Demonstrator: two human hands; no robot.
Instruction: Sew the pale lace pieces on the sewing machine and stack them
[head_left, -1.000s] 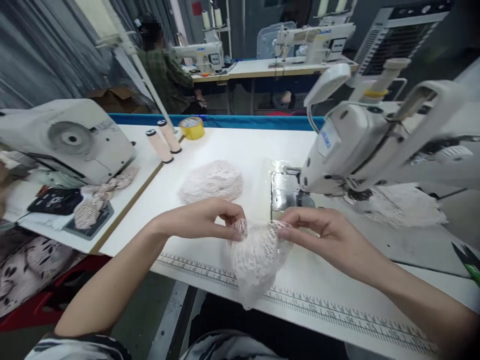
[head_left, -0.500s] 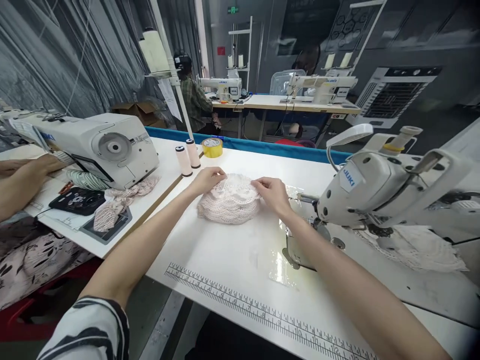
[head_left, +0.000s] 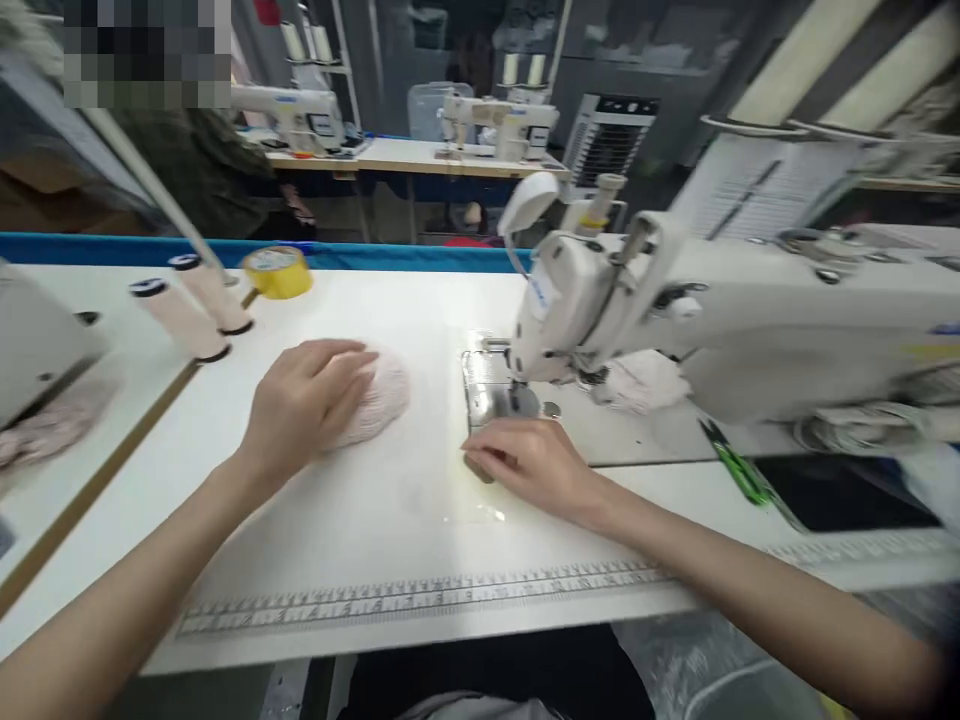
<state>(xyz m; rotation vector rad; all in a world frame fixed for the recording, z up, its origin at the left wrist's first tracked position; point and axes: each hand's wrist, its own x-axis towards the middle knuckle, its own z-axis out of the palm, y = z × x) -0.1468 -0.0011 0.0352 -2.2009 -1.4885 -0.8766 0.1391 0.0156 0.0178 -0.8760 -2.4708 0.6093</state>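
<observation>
My left hand (head_left: 300, 405) lies over a pale pink lace piece (head_left: 388, 392) on the white table, its fingers stretched across the lace and covering its left side. My right hand (head_left: 534, 462) is apart from that piece, low beside the needle area of a white sewing machine (head_left: 564, 305). Its fingers are curled together in a pinch just in front of the metal plate (head_left: 491, 400); whether anything is between them is hidden. More pale lace fabric (head_left: 645, 382) lies under the machine's arm.
Two pink thread spools (head_left: 184, 325) and a yellow tape roll (head_left: 279, 272) stand at the back left. Green thread snips (head_left: 739, 470) and a dark phone-like slab (head_left: 847, 490) lie on the right. A printed ruler (head_left: 420, 597) runs along the front edge. A person (head_left: 199, 170) sits beyond.
The view has turned right. Both hands held the lace piece; my right hand has let go and moved to the machine's needle area, while my left hand now lies over the lace.
</observation>
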